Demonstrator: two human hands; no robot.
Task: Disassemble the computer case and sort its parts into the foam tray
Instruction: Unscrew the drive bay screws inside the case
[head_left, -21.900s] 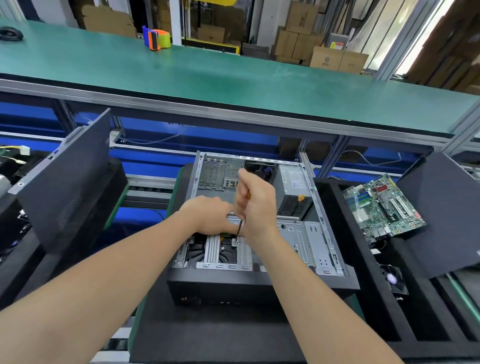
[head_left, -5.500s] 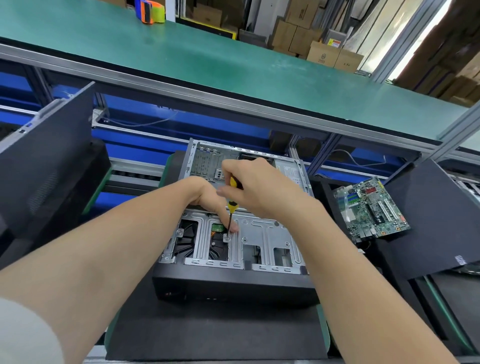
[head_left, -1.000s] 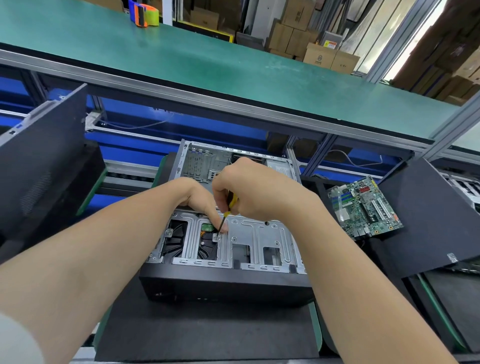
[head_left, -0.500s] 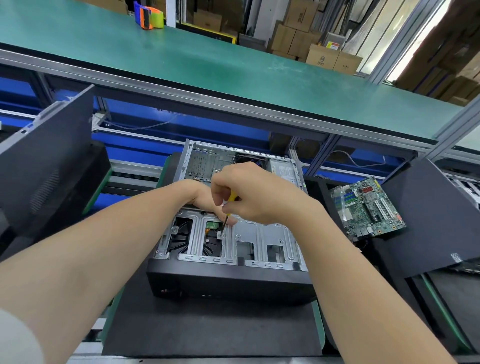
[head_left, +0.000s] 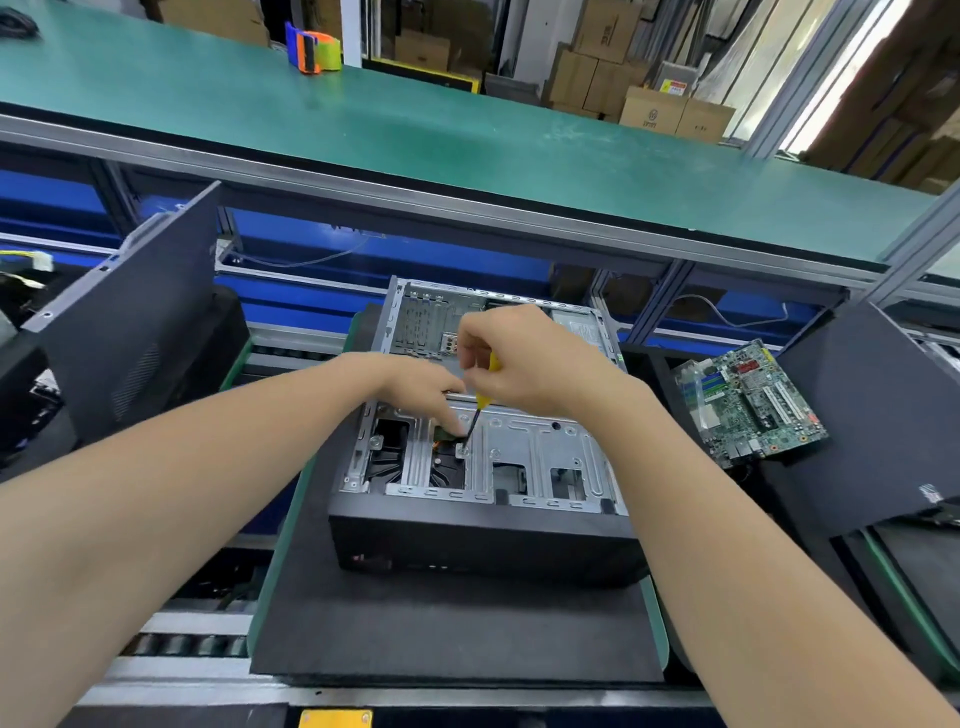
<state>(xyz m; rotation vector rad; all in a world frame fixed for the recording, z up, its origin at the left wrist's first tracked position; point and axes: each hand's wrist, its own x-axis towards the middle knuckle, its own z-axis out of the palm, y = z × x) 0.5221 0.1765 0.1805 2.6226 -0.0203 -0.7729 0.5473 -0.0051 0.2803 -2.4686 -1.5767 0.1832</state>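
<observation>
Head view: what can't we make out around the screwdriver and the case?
All head view:
- screwdriver tip and its screw: too small, crowded by fingertips of the left hand.
- screwdriver handle: mostly wrapped by the right hand.
- computer case rear interior: behind both hands.
- left hand pinching or only touching: unclear from above.

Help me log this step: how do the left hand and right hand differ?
The right hand holds a yellow screwdriver; the left hand holds no tool. The right hand is curled and sits higher above the cage; the left hand reaches lower, with a fingertip at the screwdriver's tip. Both are bare and work at one spot on the metal cage of the open case.
</observation>
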